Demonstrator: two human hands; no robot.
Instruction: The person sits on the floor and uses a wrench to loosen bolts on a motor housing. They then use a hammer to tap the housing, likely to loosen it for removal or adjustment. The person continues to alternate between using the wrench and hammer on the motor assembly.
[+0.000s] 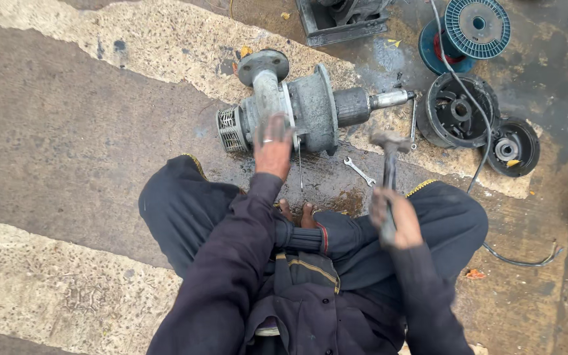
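Observation:
A grey metal pump body (310, 105) lies on its side on the ground, with a flanged pipe, a mesh strainer at its left end and a shaft sticking out to the right. My left hand (273, 146) rests flat on the pump near the strainer end, a ring on one finger. My right hand (394, 217) grips the handle of a hammer (390, 148), whose head hangs blurred just below the shaft. I squat with my knees apart and bare toes showing between them.
A small spanner (359, 171) lies on the ground by the hammer. Round metal housings (458, 108) and an end cover (511, 148) sit to the right, a cable crossing them. A blue wire spool (471, 29) and a metal frame (343, 23) stand behind.

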